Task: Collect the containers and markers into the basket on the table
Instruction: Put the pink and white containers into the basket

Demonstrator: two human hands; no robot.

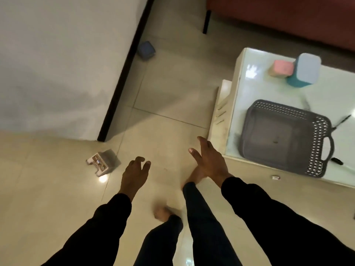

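On the floor left of the table (249,166), both hands are hanging empty, left hand (134,173) loosely curled, right hand (209,162) spread, while the grey basket (284,139) is sitting empty near the edge, risking being knocked off when containers (307,70) are dropped in.

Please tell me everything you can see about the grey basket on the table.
The grey basket looks like plastic, shallow and rectangular with rounded corners. Its walls are pierced with a lattice of small holes, and a loop handle sticks out on its right end. It sits flat and upright on the glossy white table, near the front edge. It appears empty, apart from a small dark mark on its floor. Neither hand touches it.
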